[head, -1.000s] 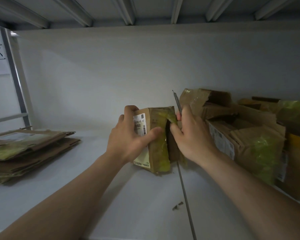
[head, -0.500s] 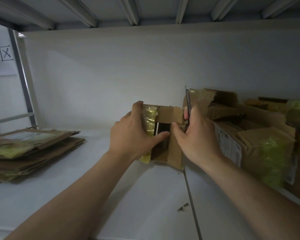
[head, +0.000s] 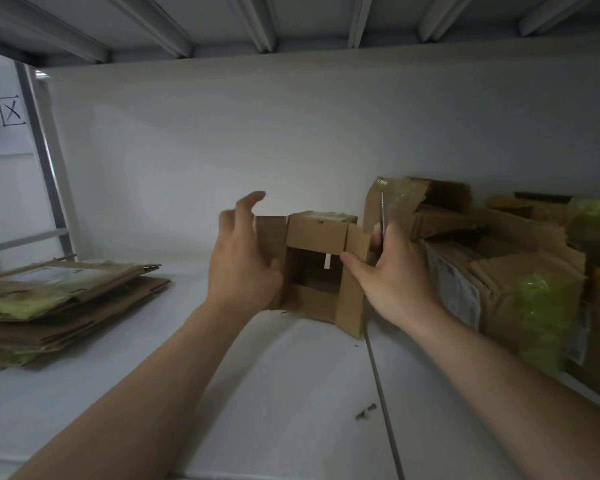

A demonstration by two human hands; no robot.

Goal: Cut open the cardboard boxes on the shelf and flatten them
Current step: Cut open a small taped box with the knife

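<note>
Your left hand [head: 245, 268] is loose, fingers spread, palm against the left side of the small brown cardboard box [head: 321, 233]. The box sits mid white metal shelf [head: 257, 393], open end facing you. Your right hand [head: 395, 282] grips a thin grey metal blade [head: 382, 213], thumb on the box's right flap. There's a stack of flattened brown cardboard [head: 66, 292] off left, and a pile of taped brown boxes [head: 499, 278] on the right.

Head camera, close, facing into shelf [head: 291, 393].

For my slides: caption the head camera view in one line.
Left hand presses one flap of an opened cardboard box on the shelf; right hand, gripping a thin blade, thumbs another.
</note>
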